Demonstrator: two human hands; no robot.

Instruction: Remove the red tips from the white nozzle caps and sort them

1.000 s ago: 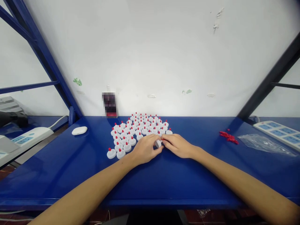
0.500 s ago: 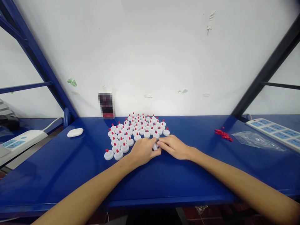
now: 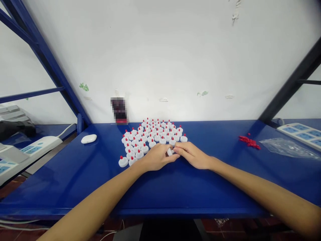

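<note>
My left hand is closed around a white bottle cap, which lies on its side between the fingers above the blue table. From the right, the thumb and fingers of my right hand pinch the end of that same cap. Those fingertips cover its tip, so whether a red piece sits there is hidden. Just beyond both hands stand many white bottle caps with red tips, packed close together on the table. My left wrist partly covers the nearest of them.
Loose red tips lie in a small pile at the right, beside a clear plastic bag. Power strips stand at both sides. A white earbud case rests on the blue table at left. A wall closes off the back.
The view has shifted, so the scene sits slightly differently. The white cap is turned a little in my left hand, and my right fingers remain at its end.
</note>
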